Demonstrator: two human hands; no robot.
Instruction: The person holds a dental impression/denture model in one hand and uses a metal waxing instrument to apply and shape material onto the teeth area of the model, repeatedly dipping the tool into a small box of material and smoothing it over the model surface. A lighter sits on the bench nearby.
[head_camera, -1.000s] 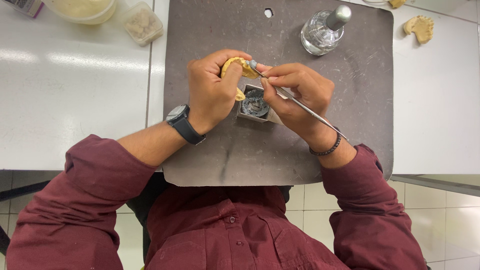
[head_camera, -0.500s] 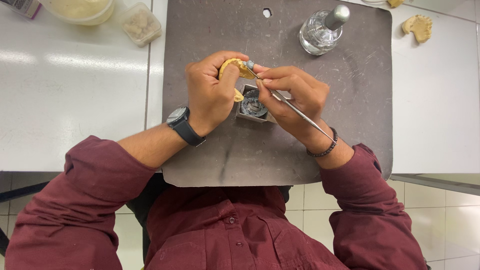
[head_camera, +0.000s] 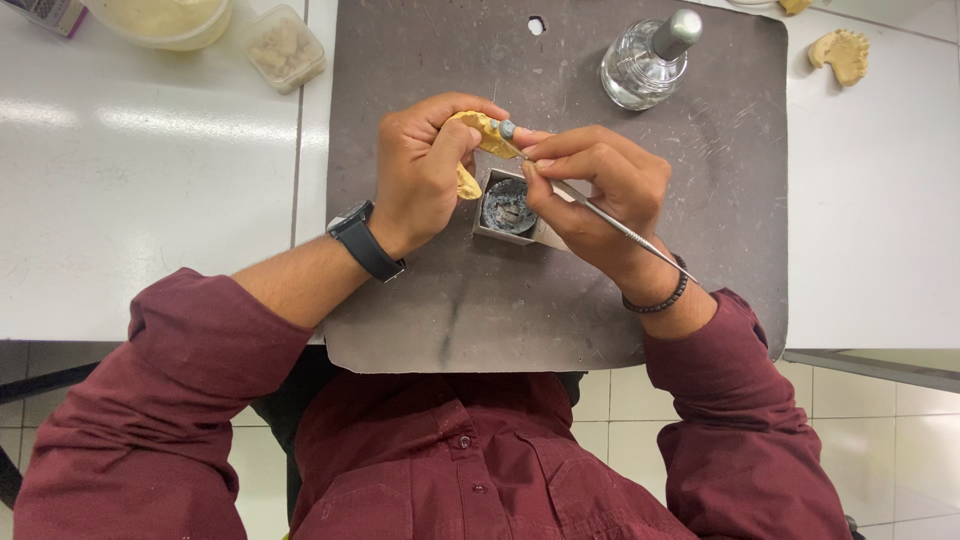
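Two hands meet above a dark grey rectangular work board (head_camera: 420, 300) lying on the white counter (head_camera: 150, 200). Left hand (head_camera: 425, 170) closed around a yellow, horseshoe-shaped plaster dental cast (head_camera: 478, 135), fingers curled over its top and thumb beneath; much of the cast is hidden by the grip. Right hand (head_camera: 595, 185) pinches a thin metal hand instrument (head_camera: 620, 225) pen-fashion, its tip touching the cast's edge. Directly beneath sits a small square metal dish with dark grey contents (head_camera: 508, 207).

Handling judgement: the cast looks light, rigid and brittle, with a dry, chalky surface, so unlikely to slip. Teeth and thin rims would probably chip; hold by the thick base and outer sides. The instrument is slim, stiff and smooth, best gripped near its working end.
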